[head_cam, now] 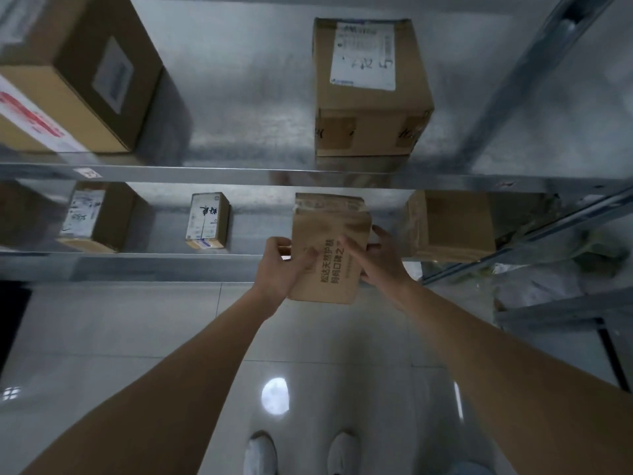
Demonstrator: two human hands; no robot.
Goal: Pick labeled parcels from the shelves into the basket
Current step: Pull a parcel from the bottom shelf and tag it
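We hold a brown cardboard parcel [329, 248] with printed characters on its face, both hands on it, just in front of the lower shelf [137, 265] edge. Our left hand [284, 269] grips the parcel's left side, thumb curled over the face and fingers wrapped behind. Our right hand [373, 258] clasps the right side, its fingers lying across the printed face and around the edge. The parcel tilts with its taped top toward the shelf.

On the lower shelf, left of the held parcel, stands a small labeled box [207, 221], and further left a labeled carton [92, 217]. Right of the held parcel sits a plain taped carton [452, 224], near it but apart.

On the upper shelf [239, 173], straight above the held parcel, rests a labeled cube box [370, 87] with handwriting on its label. Far left of that sits a large carton [75, 73] with a red-printed strip.

Below the held parcel, glossy floor tiles [308, 354] and two white shoes [301, 454] show. We see no basket in view.
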